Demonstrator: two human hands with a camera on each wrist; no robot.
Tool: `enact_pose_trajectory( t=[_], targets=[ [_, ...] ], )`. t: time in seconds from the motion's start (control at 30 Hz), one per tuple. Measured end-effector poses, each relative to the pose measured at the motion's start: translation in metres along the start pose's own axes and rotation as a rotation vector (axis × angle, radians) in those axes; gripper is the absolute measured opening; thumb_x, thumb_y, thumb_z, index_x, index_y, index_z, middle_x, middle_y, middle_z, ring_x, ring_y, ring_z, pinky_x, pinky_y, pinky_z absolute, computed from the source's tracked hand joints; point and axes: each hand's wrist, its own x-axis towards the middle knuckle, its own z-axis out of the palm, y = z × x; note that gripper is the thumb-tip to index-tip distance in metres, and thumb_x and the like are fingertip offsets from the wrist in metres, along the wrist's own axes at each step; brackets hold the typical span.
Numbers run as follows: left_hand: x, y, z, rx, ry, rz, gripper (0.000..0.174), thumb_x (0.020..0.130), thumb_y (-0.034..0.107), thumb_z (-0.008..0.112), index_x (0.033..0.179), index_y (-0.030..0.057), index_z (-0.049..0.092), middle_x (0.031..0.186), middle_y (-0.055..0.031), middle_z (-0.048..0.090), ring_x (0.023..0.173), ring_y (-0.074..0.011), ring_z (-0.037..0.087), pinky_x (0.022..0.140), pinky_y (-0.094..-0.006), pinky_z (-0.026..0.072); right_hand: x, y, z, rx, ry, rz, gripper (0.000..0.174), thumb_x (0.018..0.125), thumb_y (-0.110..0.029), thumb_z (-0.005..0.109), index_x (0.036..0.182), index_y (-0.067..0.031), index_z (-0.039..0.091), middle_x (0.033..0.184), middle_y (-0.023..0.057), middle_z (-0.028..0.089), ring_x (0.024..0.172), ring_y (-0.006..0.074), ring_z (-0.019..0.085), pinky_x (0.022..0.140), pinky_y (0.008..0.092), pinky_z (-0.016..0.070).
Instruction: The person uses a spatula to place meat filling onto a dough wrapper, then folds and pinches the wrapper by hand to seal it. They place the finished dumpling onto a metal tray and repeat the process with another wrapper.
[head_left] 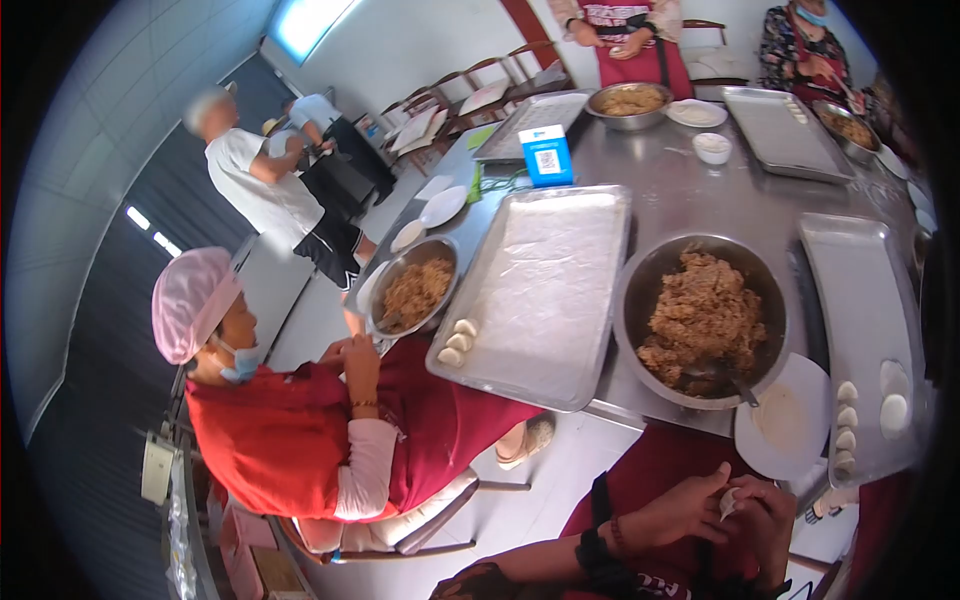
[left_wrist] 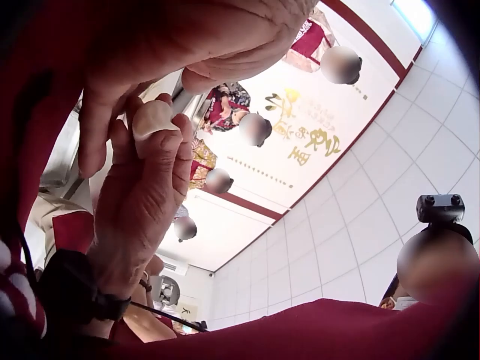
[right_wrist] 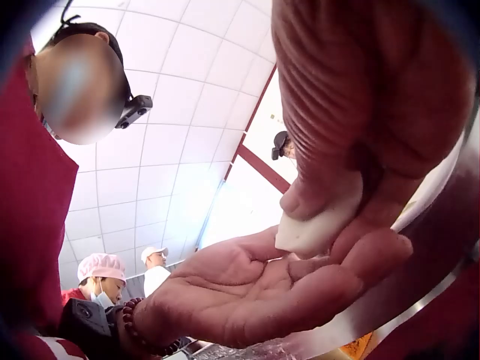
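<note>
My right hand [head_left: 770, 525] pinches a small white dumpling [right_wrist: 322, 225] between thumb and fingers, above my lap. The pale dough wrapper [left_wrist: 155, 120] looks folded over, its rounded edge showing past the thumb in the left wrist view. Close against it, my left hand [head_left: 685, 510] is held palm up with loosely extended fingers; a beaded bracelet circles that wrist. A white plate [head_left: 785, 420] with a pale round on it lies at the table edge just beyond my hands. Behind it stands a steel bowl [head_left: 632, 345] of brown filling, with a spoon in it.
Left of the bowl lies a floured metal tray [head_left: 545, 270] with several dumplings in its corner. Another tray [head_left: 860, 300] on the right bears several dumplings. A seated person in a pink cap [head_left: 200, 305] works at my left. More bowls and people surround the steel table [head_left: 680, 200].
</note>
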Motion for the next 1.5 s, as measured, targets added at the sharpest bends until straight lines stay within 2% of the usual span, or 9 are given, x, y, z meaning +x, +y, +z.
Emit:
enact_pose_trajectory(
  t=[0.2,0.37,0.43,0.5,0.63,0.77,1.17,1.27,1.5],
  targets=[
    [0.001,0.008,0.013,0.033,0.047,-0.008,0.057,0.104,0.052,0.035,0.13,0.0033,0.049,0.12,-0.0114,0.061,0.111,-0.0298,0.063,0.098,-0.0481,0.0512,-0.003,-0.005,-0.016,-0.148,0.001,-0.032,0.014,0.084,0.001,0.061,0.093,0.0034,0.071,0.099,0.012,0.072,0.088,0.017,0.067,0.08,0.0289,0.0546],
    [0.002,0.013,0.02,0.022,0.101,-0.1,0.067,0.105,0.051,0.027,0.137,-0.0054,0.044,0.137,-0.0249,0.052,0.13,-0.0444,0.048,0.112,-0.0578,0.0366,-0.002,0.013,-0.054,-0.386,-0.006,-0.192,0.017,0.091,-0.01,0.064,0.105,-0.0033,0.072,0.1,0.0051,0.074,0.089,0.0109,0.069,0.081,0.0258,0.0543],
    [0.004,0.013,0.021,0.024,0.147,-0.11,0.066,0.105,0.049,0.027,0.135,-0.0064,0.046,0.138,-0.0273,0.05,0.13,-0.0468,0.047,0.111,-0.059,0.0369,-0.001,0.005,-0.07,-0.27,0.033,-0.088,0.016,0.09,-0.01,0.067,0.104,-0.0032,0.072,0.1,0.0043,0.074,0.089,0.01,0.069,0.082,0.0257,0.0543],
    [0.0,0.009,0.017,0.037,0.131,-0.123,0.065,0.105,0.048,0.027,0.135,-0.007,0.046,0.138,-0.0289,0.05,0.13,-0.0475,0.047,0.111,-0.0597,0.0372,-0.004,0.005,-0.086,-0.271,0.104,-0.162,0.014,0.09,-0.004,0.067,0.103,-0.002,0.072,0.1,0.0031,0.074,0.092,0.0085,0.067,0.083,0.0248,0.0542],
    [0.003,0.011,0.02,0.062,0.136,-0.104,0.064,0.106,0.047,0.028,0.133,-0.0075,0.047,0.137,-0.0301,0.05,0.13,-0.0479,0.047,0.11,-0.0599,0.0376,0.004,-0.01,-0.127,-0.165,0.248,-0.084,0.015,0.093,0.0,0.064,0.105,-0.0026,0.072,0.096,0.0004,0.072,0.09,0.0068,0.065,0.084,0.0246,0.0542],
    [0.007,0.011,0.017,0.012,0.095,-0.095,0.058,0.107,0.04,0.028,0.133,-0.0098,0.044,0.135,-0.0318,0.05,0.127,-0.0472,0.049,0.109,-0.0581,0.0404,0.036,-0.018,-0.168,-0.346,0.364,-0.096,0.013,0.094,-0.007,0.064,0.104,-0.0037,0.072,0.096,0.0008,0.07,0.086,0.0084,0.064,0.077,0.0241,0.0557],
    [0.019,0.007,0.007,-0.013,0.139,-0.147,0.055,0.107,0.037,0.03,0.132,-0.0092,0.045,0.134,-0.0307,0.052,0.128,-0.047,0.049,0.11,-0.0591,0.0386,0.153,-0.019,-0.202,-0.347,0.306,-0.054,0.016,0.087,-0.017,0.071,0.098,-0.0053,0.075,0.09,0.002,0.07,0.082,0.0096,0.063,0.068,0.0252,0.0547],
    [0.022,0.008,0.004,-0.05,0.154,-0.16,0.052,0.108,0.033,0.03,0.132,-0.0117,0.042,0.133,-0.0322,0.05,0.126,-0.0476,0.05,0.109,-0.0586,0.0416,0.166,-0.014,-0.198,-0.387,0.236,0.05,0.017,0.09,-0.018,0.068,0.101,-0.0059,0.074,0.091,-0.0007,0.069,0.087,0.0071,0.062,0.079,0.0253,0.0507],
    [0.03,0.01,-0.002,-0.013,0.187,-0.163,0.052,0.107,0.035,0.031,0.131,-0.0078,0.048,0.134,-0.0307,0.052,0.128,-0.0457,0.049,0.111,-0.0584,0.039,0.171,-0.002,-0.184,-0.432,0.235,0.094,0.018,0.085,-0.015,0.069,0.098,-0.0038,0.075,0.091,0.0051,0.072,0.086,0.0128,0.064,0.082,0.0263,0.0495]
  ],
)
